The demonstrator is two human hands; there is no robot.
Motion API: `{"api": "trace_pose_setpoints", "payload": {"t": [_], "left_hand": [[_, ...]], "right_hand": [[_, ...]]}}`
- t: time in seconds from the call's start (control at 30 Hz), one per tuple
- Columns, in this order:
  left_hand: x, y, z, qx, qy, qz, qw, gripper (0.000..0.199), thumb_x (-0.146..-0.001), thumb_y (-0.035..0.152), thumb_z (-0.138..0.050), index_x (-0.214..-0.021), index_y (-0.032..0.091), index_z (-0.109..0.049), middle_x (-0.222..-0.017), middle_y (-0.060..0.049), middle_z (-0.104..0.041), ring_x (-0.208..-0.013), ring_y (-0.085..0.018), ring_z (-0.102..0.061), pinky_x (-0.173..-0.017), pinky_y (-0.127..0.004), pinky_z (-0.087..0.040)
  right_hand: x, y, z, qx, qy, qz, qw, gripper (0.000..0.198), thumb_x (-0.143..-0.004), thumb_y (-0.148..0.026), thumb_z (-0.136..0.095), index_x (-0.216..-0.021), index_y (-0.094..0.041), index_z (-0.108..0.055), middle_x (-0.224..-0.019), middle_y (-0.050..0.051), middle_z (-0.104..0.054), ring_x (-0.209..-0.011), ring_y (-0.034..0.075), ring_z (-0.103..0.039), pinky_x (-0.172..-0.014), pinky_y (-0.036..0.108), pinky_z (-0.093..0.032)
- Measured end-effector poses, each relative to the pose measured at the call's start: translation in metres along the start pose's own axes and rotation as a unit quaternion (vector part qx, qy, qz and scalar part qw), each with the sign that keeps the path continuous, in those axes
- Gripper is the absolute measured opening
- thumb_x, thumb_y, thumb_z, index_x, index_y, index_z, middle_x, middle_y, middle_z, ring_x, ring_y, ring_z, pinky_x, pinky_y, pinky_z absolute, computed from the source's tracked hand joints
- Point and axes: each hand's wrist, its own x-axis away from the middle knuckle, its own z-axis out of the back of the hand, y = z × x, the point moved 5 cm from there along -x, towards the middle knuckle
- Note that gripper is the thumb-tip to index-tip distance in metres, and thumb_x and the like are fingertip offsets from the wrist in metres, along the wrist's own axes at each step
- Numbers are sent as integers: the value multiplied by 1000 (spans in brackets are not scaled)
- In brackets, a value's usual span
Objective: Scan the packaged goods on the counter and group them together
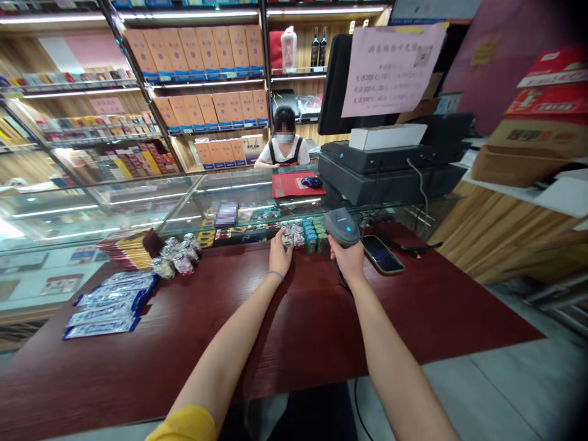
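Head view shows the left hand (279, 251) closed around a small jar (287, 239) just left of the scanner (340, 226), which the right hand (348, 257) grips upright, its head facing the jar.

Two hands, one grey barcode scanner (340, 225), one phone (382, 254), one computer mouse (312, 182), five blue flat packets (110, 303), two wine bottles (319, 48).

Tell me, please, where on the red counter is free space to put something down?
Free: the wide red counter near you, between the blue packets and the phone. Crowded: the back edge, where the left hand touches small jars and the right hand holds the scanner.
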Motion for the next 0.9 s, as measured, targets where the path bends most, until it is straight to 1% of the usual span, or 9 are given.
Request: {"api": "trace_pose_setpoints", "payload": {"t": [0.1,0.2,0.3,0.37,0.43,0.53,0.63,0.8,0.9], "left_hand": [[-2,-1,-1,-1,4,-6,1000,58,-82,4,-62,-137,20,-52,-130,-14,-56,-126,-29,-53,-114,-48,-39],[0,-1,1,4,20,-2,1000,55,-80,6,-64,-132,20,-54,-126,-13,-57,-122,-29,-54,-112,-48,-41],[4,0,13,16,43,1,999,49,-80,10,-68,-126,21,-54,-120,-12,-57,-115,-27,-56,-108,-47,-44],[7,1,26,38,57,11,998,49,-81,13,-70,-126,22,-53,-118,-10,-56,-108,-24,-58,-103,-44,-48],[10,1,45,73,68,26,995,50,-81,16,-71,-127,22,-51,-117,-9,-54,-99,-20,-60,-97,-40,-51],[15,0,81,126,72,48,988,54,-79,20,-74,-128,23,-50,-112,-6,-55,-89,-15,-63,-90,-35,-55],[24,-4,121,176,63,81,979,60,-77,27,-78,-130,25,-48,-107,-3,-58,-89,-15,-66,-85,-33,-57],[44,-17,181,245,43,142,958,68,-77,33,-80,-136,26,-46,-103,-2,-64,-88,-15,-67,-83,-31,-58],[53,-25,206,283,43,176,942,70,-76,32,-82,-137,26,-48,-101,-1,-66,-87,-14,-66,-83,-29,-57]], "right_hand": [[2,-2,0,-37,21,-15,999,35,-78,-52,-74,-90,-22,-62,-57,-2,-63,-47,18,-62,-53,29,-52],[3,-1,-2,-38,17,-12,999,36,-77,-53,-74,-91,-22,-63,-57,-1,-64,-47,19,-61,-52,29,-51],[4,0,-5,-30,13,-7,999,37,-77,-53,-74,-93,-22,-64,-60,0,-67,-47,19,-62,-52,30,-51],[5,0,-6,-18,12,-2,1000,37,-77,-53,-74,-93,-22,-65,-65,2,-70,-49,20,-64,-54,30,-51],[6,-3,-7,2,8,10,1000,36,-78,-52,-74,-93,-22,-65,-70,5,-73,-53,21,-66,-58,31,-53],[9,-9,-9,36,6,29,999,34,-77,-51,-73,-93,-21,-66,-72,6,-74,-60,23,-69,-64,33,-54],[13,-15,-14,51,-4,34,998,37,-75,-53,-73,-92,-21,-66,-69,6,-73,-60,24,-69,-63,34,-54],[29,-29,-34,30,-57,26,998,35,-73,-52,-73,-87,-21,-65,-54,3,-66,-47,23,-63,-56,34,-52],[41,-36,-48,46,-85,41,994,33,-74,-50,-73,-89,-21,-68,-59,6,-69,-58,27,-70,-58,36,-55]]}}
